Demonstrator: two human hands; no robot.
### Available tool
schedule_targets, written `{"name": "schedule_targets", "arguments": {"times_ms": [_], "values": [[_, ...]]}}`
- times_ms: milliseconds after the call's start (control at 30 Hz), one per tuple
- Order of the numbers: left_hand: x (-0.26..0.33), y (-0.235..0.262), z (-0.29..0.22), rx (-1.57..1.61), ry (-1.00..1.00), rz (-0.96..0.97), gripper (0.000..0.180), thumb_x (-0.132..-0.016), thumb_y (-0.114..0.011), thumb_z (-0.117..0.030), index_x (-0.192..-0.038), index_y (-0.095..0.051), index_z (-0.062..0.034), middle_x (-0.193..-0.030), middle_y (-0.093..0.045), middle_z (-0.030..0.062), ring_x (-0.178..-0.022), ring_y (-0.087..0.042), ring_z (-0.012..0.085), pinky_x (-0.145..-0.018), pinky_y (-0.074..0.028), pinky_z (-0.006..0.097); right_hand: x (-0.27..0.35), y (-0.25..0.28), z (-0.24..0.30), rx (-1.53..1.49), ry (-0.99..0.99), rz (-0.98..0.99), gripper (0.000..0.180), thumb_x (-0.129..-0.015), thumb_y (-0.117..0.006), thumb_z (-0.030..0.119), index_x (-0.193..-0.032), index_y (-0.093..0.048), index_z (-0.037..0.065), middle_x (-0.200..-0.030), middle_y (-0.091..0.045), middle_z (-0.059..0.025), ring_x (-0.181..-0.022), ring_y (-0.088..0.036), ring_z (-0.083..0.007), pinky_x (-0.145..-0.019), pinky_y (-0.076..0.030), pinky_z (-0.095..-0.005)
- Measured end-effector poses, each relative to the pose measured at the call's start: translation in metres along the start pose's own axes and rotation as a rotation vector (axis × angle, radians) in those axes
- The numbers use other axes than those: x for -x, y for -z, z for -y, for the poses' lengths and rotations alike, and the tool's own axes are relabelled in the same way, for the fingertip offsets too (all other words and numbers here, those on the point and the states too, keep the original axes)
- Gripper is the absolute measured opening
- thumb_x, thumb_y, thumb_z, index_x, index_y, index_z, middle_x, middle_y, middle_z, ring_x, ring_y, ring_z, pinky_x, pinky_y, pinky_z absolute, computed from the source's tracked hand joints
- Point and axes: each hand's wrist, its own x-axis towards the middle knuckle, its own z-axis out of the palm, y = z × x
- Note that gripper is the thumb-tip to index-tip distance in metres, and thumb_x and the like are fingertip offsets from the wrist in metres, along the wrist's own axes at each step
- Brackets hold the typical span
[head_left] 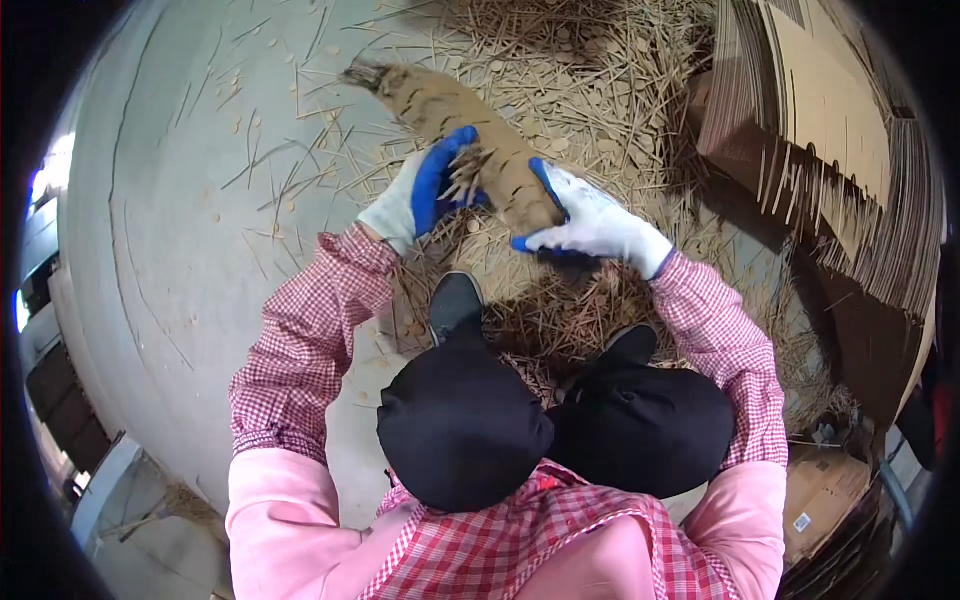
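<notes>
A long, curved brown piece of cardboard [455, 108] with dark slots spans the space in front of me, with a frayed far-left end. It looks like sheets stacked together. My right hand [590, 222], in a white and blue glove, grips its near end, thumb on top and fingers beneath. Beside its left edge is my left hand [432, 190], gloved the same way. Its thumb and fingers curl around a small bunch of thin cardboard strips [468, 172]. Whether the left fingers also touch the long piece is hard to see.
Cardboard offcuts, thin strips and small discs [610, 110], cover the grey floor [190, 230] ahead and between my shoes [457, 305]. Tall stacks of slotted cardboard sheets [830, 110] stand at the right. A flattened carton [825, 495] lies at the lower right.
</notes>
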Motion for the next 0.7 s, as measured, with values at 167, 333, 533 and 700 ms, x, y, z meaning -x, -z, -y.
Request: {"name": "schedule_targets", "arguments": {"times_ms": [167, 333, 533, 700], "values": [[0.007, -0.004, -0.002, -0.354, -0.100, -0.059, 0.046, -0.090, -0.056, -0.026, -0.129, -0.044, -0.0056, -0.115, -0.052, 0.0104, -0.090, -0.060, 0.0243, -0.079, -0.051, 0.036, 0.014, -0.016, 0.007, 0.245, -0.139, -0.279, 0.096, -0.070, -0.074, 0.036, -0.138, -0.022, -0.007, -0.132, -0.039, -0.0272, -0.122, -0.042, -0.0367, -0.102, -0.035, -0.0381], [0.020, -0.010, -0.025, -2.236, -0.932, -0.395, 0.070, -0.070, -0.073, -0.023, -0.131, -0.043, -0.0095, -0.135, -0.041, 0.0137, -0.122, -0.042, 0.0307, -0.101, -0.035, 0.046, 0.006, -0.025, 0.003, 0.227, -0.177, -0.302, 0.085, -0.072, -0.069, 0.026, -0.138, -0.024, -0.004, -0.128, -0.044, -0.0256, -0.118, -0.046, -0.0357, -0.099, -0.038, -0.0382], [-0.019, -0.030, -0.057, -2.478, -1.023, -0.011, 0.066, -0.065, -0.074, -0.026, -0.124, -0.048, -0.0107, -0.129, -0.045, 0.0150, -0.123, -0.040, 0.0291, -0.106, -0.028, 0.046, 0.022, 0.003, 0.001, 0.334, 0.018, -0.266, 0.074, -0.073, -0.064, 0.020, -0.135, -0.030, -0.003, -0.121, -0.049, -0.0227, -0.106, -0.053, -0.0341, -0.089, -0.044, -0.0394], [-0.012, -0.014, -0.021, -2.188, -0.673, 0.007, 0.060, -0.068, -0.072, -0.030, -0.119, -0.050, -0.0068, -0.111, -0.054, 0.0142, -0.108, -0.049, 0.0314, -0.101, -0.031, 0.045, 0.025, 0.014, -0.021, 0.486, 0.028, -0.175, 0.082, -0.073, -0.069, 0.035, -0.138, -0.029, 0.004, -0.127, -0.046, -0.0201, -0.113, -0.049, -0.0350, -0.095, -0.039, -0.0415]]}}
